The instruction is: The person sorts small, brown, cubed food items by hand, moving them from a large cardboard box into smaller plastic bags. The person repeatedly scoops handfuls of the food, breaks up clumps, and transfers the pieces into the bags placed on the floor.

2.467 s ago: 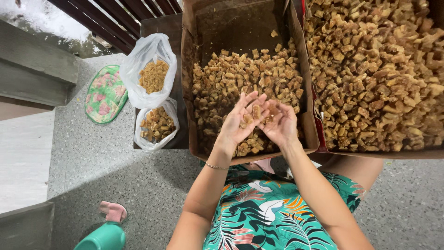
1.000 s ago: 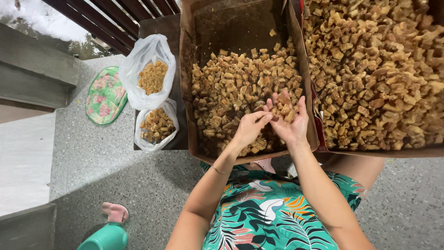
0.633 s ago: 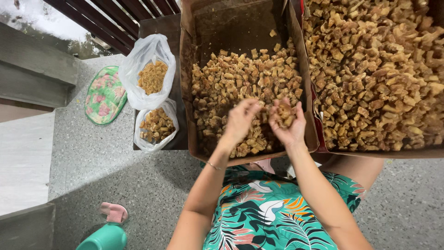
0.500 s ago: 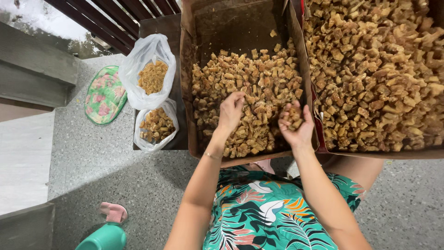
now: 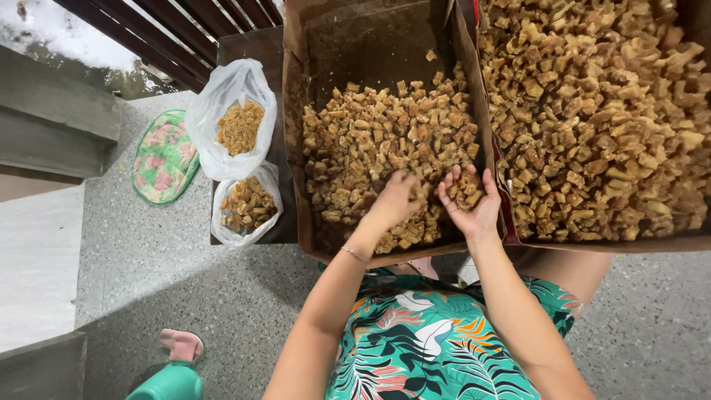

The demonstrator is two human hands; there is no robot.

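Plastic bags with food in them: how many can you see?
2. The larger clear plastic bag sits left of the brown cardboard box; the smaller clear plastic bag lies just below it. Others may be out of view.

Golden-brown chunks (image 5: 385,141), brown cardboard box (image 5: 370,37), green floral mat (image 5: 163,159), white bags (image 5: 229,96)

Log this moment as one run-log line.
left hand: down in brown chunks | right hand: cupped, holding chunks | left box: partly filled | right box: heaped | two bags: beside left box
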